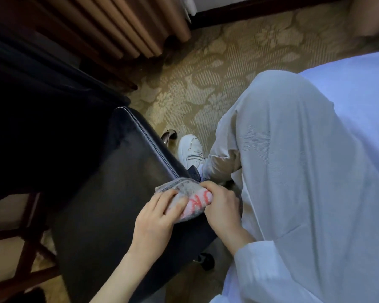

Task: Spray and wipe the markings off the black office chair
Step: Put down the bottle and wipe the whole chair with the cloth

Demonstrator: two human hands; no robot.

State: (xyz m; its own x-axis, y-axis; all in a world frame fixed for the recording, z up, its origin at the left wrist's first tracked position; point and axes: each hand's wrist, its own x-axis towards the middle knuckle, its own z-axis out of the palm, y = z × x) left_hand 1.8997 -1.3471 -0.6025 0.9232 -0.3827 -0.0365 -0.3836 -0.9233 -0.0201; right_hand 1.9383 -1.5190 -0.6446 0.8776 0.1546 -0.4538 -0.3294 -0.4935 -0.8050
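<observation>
Black office chair (118, 182) stands on the patterned carpet (217, 68) by my leg. At its right edge a bunched grey cloth (192, 196) lies, pinched by my left grip (155, 219), my right grip (222, 206) curled round it.

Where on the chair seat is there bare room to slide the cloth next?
The black seat is bare left of the left hand and up toward the stitched edge. Its right edge is crowded: that hand and the right hand hold the cloth there, beside the trouser leg.
</observation>
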